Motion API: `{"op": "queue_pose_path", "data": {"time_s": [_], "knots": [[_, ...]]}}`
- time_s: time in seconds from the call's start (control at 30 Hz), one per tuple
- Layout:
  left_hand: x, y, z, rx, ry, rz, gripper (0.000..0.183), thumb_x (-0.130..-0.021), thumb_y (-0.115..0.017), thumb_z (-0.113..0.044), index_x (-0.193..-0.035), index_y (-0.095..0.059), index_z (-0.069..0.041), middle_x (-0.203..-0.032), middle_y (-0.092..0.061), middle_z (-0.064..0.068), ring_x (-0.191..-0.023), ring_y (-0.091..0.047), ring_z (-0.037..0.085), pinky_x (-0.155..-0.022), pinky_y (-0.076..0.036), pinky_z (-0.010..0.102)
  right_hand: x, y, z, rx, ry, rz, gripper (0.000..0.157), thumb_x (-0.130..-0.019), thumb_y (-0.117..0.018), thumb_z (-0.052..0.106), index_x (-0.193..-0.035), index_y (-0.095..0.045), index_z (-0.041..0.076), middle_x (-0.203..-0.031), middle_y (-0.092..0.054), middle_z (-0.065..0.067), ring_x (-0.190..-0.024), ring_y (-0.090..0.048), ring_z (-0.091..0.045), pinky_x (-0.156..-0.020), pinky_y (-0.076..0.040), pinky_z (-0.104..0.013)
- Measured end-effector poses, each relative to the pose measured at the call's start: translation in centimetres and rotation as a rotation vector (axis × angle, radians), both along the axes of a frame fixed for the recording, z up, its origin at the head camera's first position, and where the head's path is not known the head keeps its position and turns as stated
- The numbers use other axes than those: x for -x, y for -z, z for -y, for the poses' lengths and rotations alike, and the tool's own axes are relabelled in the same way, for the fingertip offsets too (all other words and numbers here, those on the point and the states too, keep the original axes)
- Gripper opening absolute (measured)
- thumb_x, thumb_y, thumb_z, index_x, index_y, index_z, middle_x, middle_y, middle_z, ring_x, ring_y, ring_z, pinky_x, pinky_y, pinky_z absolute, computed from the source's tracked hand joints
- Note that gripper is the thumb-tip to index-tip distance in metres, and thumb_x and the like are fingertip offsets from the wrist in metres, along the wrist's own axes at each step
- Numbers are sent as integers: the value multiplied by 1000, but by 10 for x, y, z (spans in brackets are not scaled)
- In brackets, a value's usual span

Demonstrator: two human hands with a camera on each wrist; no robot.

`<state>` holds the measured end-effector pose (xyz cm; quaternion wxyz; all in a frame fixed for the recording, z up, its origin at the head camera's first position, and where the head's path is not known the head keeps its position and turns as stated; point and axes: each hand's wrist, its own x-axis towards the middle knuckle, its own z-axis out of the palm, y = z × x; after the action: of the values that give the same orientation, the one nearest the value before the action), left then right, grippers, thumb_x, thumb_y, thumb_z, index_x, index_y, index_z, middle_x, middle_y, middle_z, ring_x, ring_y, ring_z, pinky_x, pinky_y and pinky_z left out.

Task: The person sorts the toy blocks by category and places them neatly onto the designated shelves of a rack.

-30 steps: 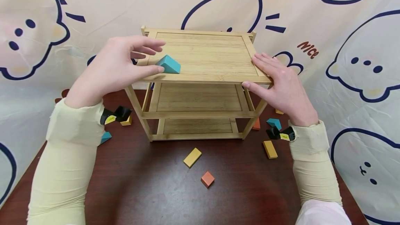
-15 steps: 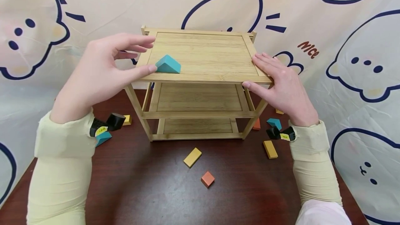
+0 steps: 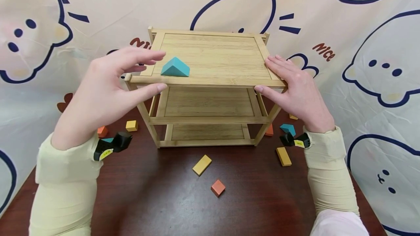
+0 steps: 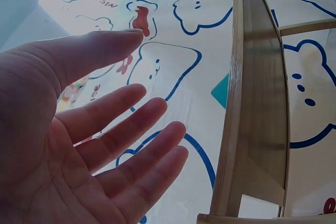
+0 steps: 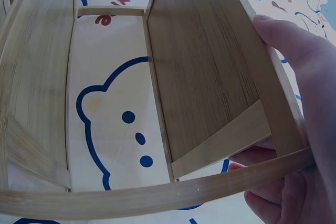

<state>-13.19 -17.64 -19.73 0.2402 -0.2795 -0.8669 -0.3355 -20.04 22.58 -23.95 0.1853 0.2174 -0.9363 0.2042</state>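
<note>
A teal triangular block point(image 3: 175, 67) lies on the top board near the front left of a three-tier wooden shelf point(image 3: 223, 59). Just left of it is my left hand point(image 3: 111, 83), empty, with thumb and fingers spread apart. Its thumb overlaps the front edge of the board in the head view. The left wrist view shows the bare palm point(image 4: 58, 182), with the block's corner point(image 4: 221, 92) showing past the shelf edge. My right hand point(image 3: 295, 88) grips the shelf's front right corner, fingers over the top board and thumb against the front edge.
On the dark table point(image 3: 157, 199), a yellow block point(image 3: 202, 165) and an orange cube point(image 3: 218, 188) lie before the shelf. To the right are another yellow block point(image 3: 283, 156) and a teal one point(image 3: 288, 129). A yellow block point(image 3: 132, 125) and orange block point(image 3: 102, 131) lie left.
My left thumb has come off the teal block, and the left hand has drawn back left, then lowered. The block stays where it was on the board. My right hand has not moved.
</note>
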Motion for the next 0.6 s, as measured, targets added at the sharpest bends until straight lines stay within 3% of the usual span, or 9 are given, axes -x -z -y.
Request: {"op": "queue_pose_path", "data": {"time_s": [0.23,0.37,0.6], "knots": [[-8,5,-2,4,46,-34,59,-81,-87,-6,-136,-68,-17,-133,-64,-12,-118,-58,11,-95,-47,18,0,0,-1,8,-6,-8,74,-90,-73,56,-154,-47,27,-156,-42,6,-147,-30,-10,-116,-30,-50],[-12,11,-1,-19,69,-49,62,-79,-88,-2,-136,-68,-15,-131,-65,-9,-112,-60,10,-92,-46,19,0,0,-1,9,-5,-9,74,-90,-73,55,-154,-47,27,-156,-42,6,-147,-30,-10,-116,-30,-50],[-15,27,0,21,61,7,64,-80,-88,-9,-139,-66,-19,-134,-62,-10,-110,-60,10,-92,-43,18,-1,0,0,11,1,-4,74,-90,-73,56,-154,-47,28,-156,-42,6,-147,-30,-10,-116,-31,-50]]}}
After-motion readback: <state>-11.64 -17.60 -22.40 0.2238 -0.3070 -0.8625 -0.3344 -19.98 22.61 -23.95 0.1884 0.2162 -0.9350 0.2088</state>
